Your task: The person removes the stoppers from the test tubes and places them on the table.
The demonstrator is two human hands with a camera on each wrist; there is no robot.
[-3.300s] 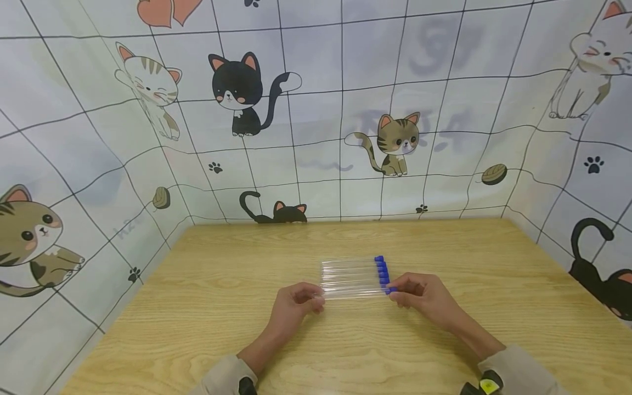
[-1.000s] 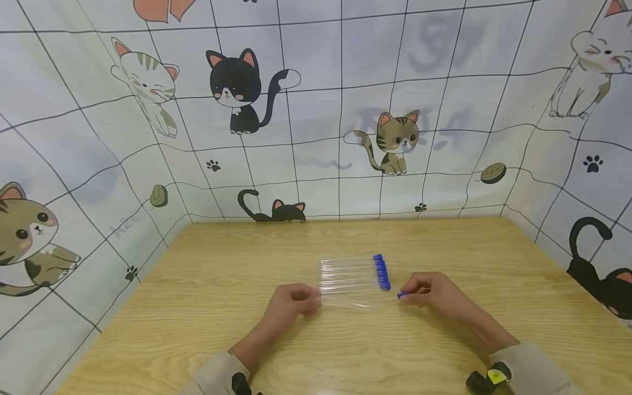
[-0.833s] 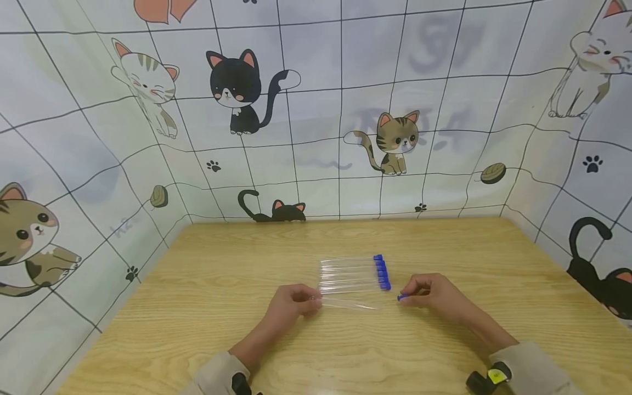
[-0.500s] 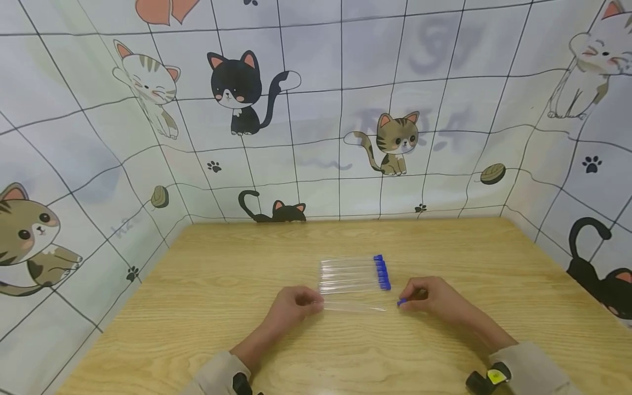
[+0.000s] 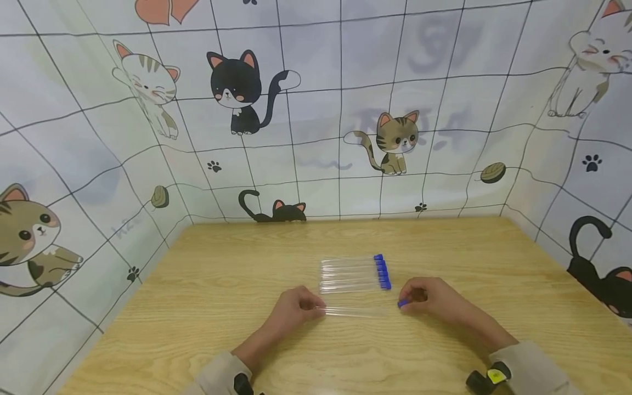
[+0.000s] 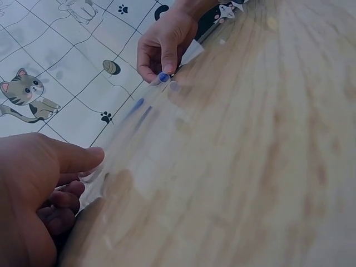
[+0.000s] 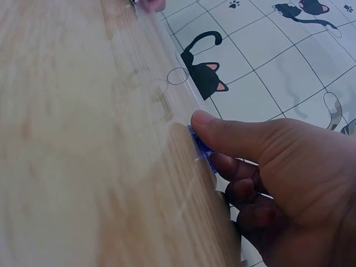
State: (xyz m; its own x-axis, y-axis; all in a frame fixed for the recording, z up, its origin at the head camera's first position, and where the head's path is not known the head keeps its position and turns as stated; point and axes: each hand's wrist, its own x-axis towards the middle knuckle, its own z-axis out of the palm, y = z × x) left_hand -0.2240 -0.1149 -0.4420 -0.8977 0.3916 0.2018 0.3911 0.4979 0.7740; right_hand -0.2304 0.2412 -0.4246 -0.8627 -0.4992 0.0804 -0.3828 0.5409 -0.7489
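Observation:
Near the middle of the table, my left hand (image 5: 292, 314) pinches one end of a clear test tube (image 5: 353, 312), which lies crosswise. The tube's other end points right and is open, a round mouth in the right wrist view. Between thumb and fingers, my right hand (image 5: 436, 300) pinches a blue cap (image 5: 402, 303). The cap is apart from the tube, a short gap from its open end. Just behind, several clear test tubes (image 5: 345, 277) lie side by side, with blue caps (image 5: 382, 272) on their right ends.
The wooden table (image 5: 237, 252) reaches back to a sheet (image 5: 316, 137) printed with cats and grid lines, which also stands at left and right. A dark device (image 5: 486, 379) is strapped at the right wrist, and another (image 5: 242, 383) at the left.
The front tube, capped and beside the row 3.3 s ago, is now uncapped. Its cap has come away to the right in my right hand. Both have shifted slightly toward the front.

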